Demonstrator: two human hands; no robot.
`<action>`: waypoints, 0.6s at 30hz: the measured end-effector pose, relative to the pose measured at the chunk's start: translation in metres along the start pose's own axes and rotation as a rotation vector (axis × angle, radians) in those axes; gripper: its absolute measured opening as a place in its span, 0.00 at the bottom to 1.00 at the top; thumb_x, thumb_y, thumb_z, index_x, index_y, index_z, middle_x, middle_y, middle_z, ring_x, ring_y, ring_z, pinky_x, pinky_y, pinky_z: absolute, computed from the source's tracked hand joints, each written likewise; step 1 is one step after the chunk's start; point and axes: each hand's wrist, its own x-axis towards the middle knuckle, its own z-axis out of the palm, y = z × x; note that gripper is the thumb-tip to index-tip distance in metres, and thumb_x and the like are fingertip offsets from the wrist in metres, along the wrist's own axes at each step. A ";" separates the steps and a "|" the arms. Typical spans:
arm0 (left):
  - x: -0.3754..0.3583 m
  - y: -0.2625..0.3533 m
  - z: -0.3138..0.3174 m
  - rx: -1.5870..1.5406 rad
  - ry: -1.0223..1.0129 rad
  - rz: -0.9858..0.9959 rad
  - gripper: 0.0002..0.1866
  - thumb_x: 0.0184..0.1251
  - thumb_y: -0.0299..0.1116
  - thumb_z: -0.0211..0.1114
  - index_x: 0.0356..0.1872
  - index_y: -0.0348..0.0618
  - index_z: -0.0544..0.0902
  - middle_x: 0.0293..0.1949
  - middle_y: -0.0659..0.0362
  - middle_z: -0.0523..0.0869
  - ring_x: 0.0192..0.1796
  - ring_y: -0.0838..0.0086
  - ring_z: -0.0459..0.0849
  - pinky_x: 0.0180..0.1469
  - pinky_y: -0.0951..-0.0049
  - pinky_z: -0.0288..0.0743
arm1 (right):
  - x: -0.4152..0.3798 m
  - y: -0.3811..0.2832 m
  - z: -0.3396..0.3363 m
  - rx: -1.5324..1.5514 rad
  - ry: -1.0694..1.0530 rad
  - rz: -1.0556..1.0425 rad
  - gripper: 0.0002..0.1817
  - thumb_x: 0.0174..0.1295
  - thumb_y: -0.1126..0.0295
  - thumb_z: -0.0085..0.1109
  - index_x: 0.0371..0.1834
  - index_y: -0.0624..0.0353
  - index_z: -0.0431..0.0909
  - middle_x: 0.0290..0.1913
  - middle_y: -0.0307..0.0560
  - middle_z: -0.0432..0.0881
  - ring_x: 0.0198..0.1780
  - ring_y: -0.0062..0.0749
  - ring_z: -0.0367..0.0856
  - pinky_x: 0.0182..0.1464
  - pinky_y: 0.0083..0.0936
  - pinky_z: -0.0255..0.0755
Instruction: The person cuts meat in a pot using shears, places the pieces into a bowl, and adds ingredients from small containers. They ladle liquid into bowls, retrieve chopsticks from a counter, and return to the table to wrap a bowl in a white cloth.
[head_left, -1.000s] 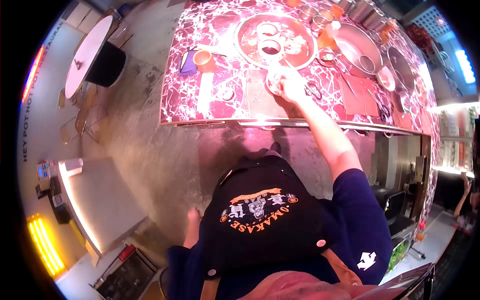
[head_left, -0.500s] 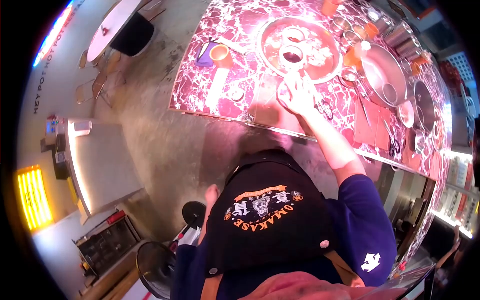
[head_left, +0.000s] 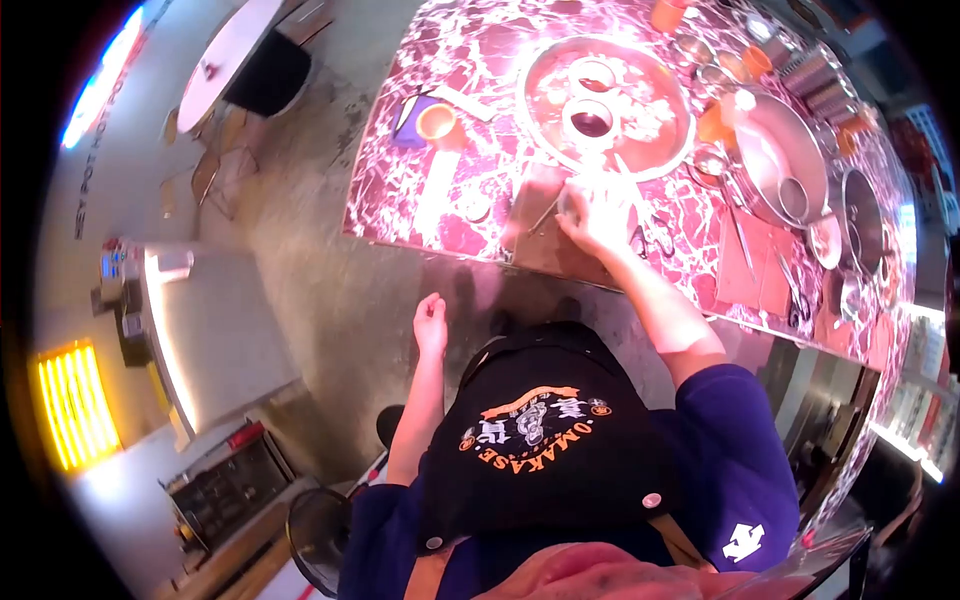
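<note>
My right hand (head_left: pixel 592 215) is closed over the near edge of a brown board (head_left: pixel 545 255), just in front of a wide metal basin (head_left: pixel 522 100). A thin, stick-like utensil (head_left: pixel 543 214) pokes out from its fingers to the left; glare hides what kind it is. In the basin, two small bowls with dark contents, a far bowl (head_left: pixel 592 76) and a near bowl (head_left: pixel 590 120), sit among pale pieces. My left hand (head_left: pixel 430 325) hangs in front of the table edge, fingers curled in, with nothing visible in it. Scissors (head_left: pixel 657 238) lie right of my right hand.
An orange cup (head_left: pixel 436 122) and a purple cloth (head_left: pixel 408 128) are at the table's left. To the right stand a large pot (head_left: pixel 775 150), a second brown board (head_left: pixel 750 265) with tools on it, and several metal containers. A fan (head_left: pixel 318 540) stands behind me on the left.
My right hand has drawn back slightly from the basin, its stretched fingers now closed on the thin utensil. My left hand has risen and come forward into fuller view.
</note>
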 end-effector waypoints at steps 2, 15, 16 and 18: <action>0.011 0.032 0.021 0.089 -0.013 0.112 0.15 0.70 0.33 0.63 0.54 0.38 0.80 0.44 0.60 0.84 0.46 0.77 0.79 0.53 0.76 0.72 | -0.002 0.005 -0.002 0.138 -0.002 -0.049 0.34 0.55 0.41 0.60 0.66 0.38 0.72 0.72 0.60 0.57 0.73 0.63 0.51 0.68 0.65 0.43; 0.042 0.137 0.135 0.321 -0.400 0.524 0.15 0.68 0.30 0.61 0.53 0.37 0.81 0.47 0.53 0.85 0.48 0.72 0.82 0.53 0.72 0.75 | -0.001 0.014 0.017 0.117 0.054 -0.039 0.37 0.53 0.40 0.60 0.69 0.37 0.70 0.73 0.61 0.55 0.75 0.63 0.47 0.72 0.60 0.42; 0.037 0.149 0.153 0.341 -0.504 0.508 0.15 0.69 0.30 0.61 0.54 0.37 0.80 0.48 0.54 0.85 0.48 0.75 0.81 0.53 0.74 0.74 | 0.000 0.016 0.017 0.111 0.060 -0.027 0.37 0.53 0.40 0.60 0.69 0.37 0.70 0.73 0.61 0.55 0.75 0.63 0.47 0.72 0.60 0.42; 0.035 0.155 0.187 0.362 -0.534 0.637 0.15 0.70 0.32 0.60 0.54 0.37 0.80 0.48 0.52 0.84 0.49 0.70 0.82 0.54 0.71 0.74 | -0.003 0.015 0.023 0.166 0.036 -0.002 0.38 0.54 0.41 0.59 0.70 0.36 0.68 0.74 0.61 0.54 0.75 0.61 0.48 0.72 0.58 0.46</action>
